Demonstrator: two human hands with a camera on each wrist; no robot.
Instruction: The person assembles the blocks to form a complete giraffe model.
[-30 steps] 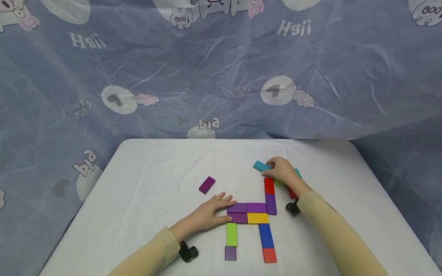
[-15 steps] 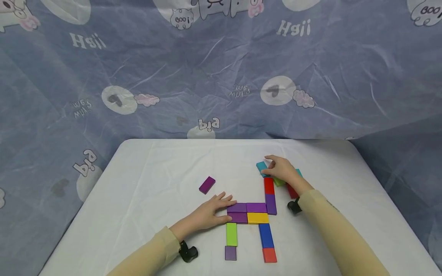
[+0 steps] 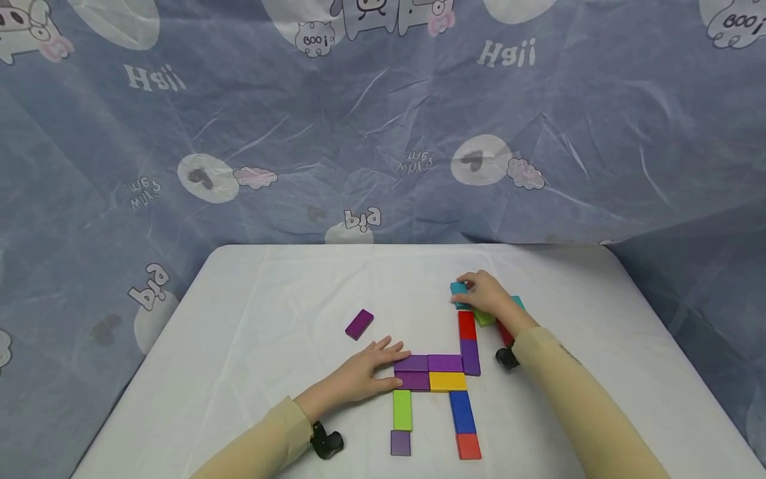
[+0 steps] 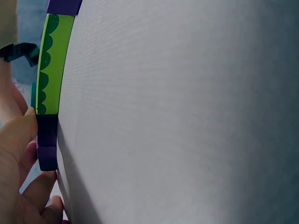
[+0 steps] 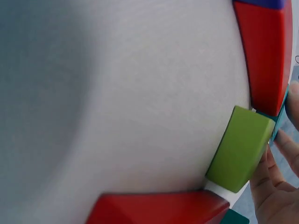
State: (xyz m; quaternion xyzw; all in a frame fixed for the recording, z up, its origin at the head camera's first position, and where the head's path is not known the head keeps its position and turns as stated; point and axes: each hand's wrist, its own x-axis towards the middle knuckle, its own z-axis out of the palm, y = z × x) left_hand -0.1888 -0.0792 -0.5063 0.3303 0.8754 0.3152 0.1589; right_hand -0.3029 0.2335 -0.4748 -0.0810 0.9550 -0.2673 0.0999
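Observation:
Flat coloured blocks lie joined on the table. My left hand [image 3: 359, 372] rests with spread fingers against the left ends of two purple blocks [image 3: 411, 380]; in the left wrist view, thumb and fingers touch their ends beside a light green block [image 4: 53, 65]. My right hand [image 3: 487, 294] pinches a light blue block [image 3: 458, 289] between thumb and finger, just beyond the upper end of a red block [image 3: 467, 326]. That red block stands in line with a purple one [image 3: 470, 358]. A green block [image 5: 240, 149] lies under the right hand's side, near the red one.
A loose purple block [image 3: 359, 324] lies left of the arrangement. Partly behind the right wrist are a dark red block [image 3: 505, 332] and a teal block [image 3: 517, 302]. Yellow [image 3: 447, 381], blue [image 3: 462, 412] and orange-red [image 3: 469, 446] blocks form the lower right part.
The light blue block has turned from slanting to nearly upright in the head view and shifted slightly right, close above the red block. My left hand has stayed in place.

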